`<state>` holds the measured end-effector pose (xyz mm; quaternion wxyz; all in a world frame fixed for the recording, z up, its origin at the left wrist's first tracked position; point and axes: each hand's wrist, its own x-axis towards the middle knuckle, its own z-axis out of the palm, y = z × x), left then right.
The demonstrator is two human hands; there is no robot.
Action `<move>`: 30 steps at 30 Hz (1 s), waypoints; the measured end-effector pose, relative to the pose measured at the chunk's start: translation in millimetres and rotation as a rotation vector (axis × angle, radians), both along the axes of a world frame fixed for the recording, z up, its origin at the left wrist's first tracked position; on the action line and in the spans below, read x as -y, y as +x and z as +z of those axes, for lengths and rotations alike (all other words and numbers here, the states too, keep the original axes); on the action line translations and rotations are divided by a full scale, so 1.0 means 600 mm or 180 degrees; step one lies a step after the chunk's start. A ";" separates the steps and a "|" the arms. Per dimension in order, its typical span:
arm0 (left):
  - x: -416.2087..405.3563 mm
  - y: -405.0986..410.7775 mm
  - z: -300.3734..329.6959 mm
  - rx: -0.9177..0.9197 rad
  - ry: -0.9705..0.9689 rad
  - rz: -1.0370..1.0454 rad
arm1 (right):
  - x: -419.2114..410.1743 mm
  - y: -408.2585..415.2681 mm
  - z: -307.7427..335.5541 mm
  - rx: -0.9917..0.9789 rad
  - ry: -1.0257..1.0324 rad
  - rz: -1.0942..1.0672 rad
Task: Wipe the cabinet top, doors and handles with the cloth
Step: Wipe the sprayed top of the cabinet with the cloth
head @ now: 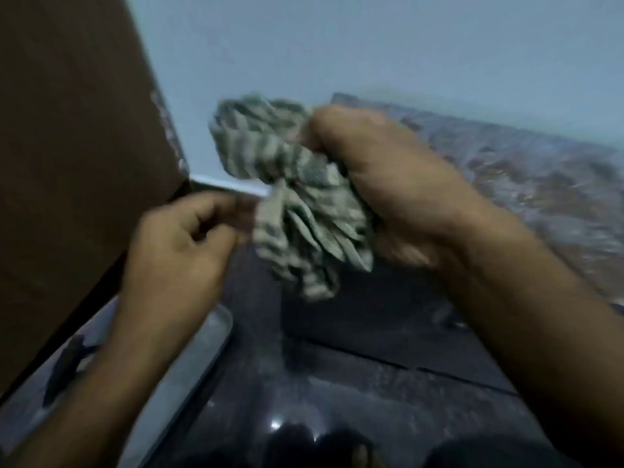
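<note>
Pale blue wall fills the upper background, and against it on the left rises a tall brown panel, which I take to be the cabinet side or an open door; blur leaves that uncertain. Along the right runs a mottled stone counter, its far edge meeting the wall. Below, the dark glossy floor shows a seam and small glints of light, and a pale grey rounded shape lies near the lower left, too smeared to name.

Both forearms reach up from the bottom edge. The right hand is closed around the striped cloth, bunching it so folds spill out above and below the fist. The left hand has its fingers curled and seems to pinch a loose corner at the cloth's left edge, though blur makes the contact hard to confirm.

Held in mid-air, touching neither counter nor panel, the cloth looks as if it is being gathered or refolded into a pad before wiping. No surface is being wiped at this moment.
</note>
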<state>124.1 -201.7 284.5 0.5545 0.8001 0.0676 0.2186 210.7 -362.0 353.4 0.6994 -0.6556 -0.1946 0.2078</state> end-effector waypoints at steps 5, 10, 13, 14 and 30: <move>0.049 0.011 -0.002 -0.0335 -0.0442 0.0014 | 0.081 0.042 0.029 0.0095 -0.0670 -0.0347; 0.058 0.062 0.000 -0.0143 -0.0304 0.0386 | 0.072 0.081 0.017 0.1336 -0.1812 -0.0423; 0.053 0.092 -0.014 -0.0180 -0.0135 0.0673 | 0.047 0.084 -0.016 0.2322 -0.2315 -0.0262; 0.053 0.098 -0.016 -0.0214 -0.0106 0.0735 | 0.042 0.078 -0.030 0.2483 -0.2434 -0.0130; 0.044 0.164 -0.025 -0.0307 0.0101 0.0947 | 0.037 0.073 -0.102 0.3926 -0.3167 0.0223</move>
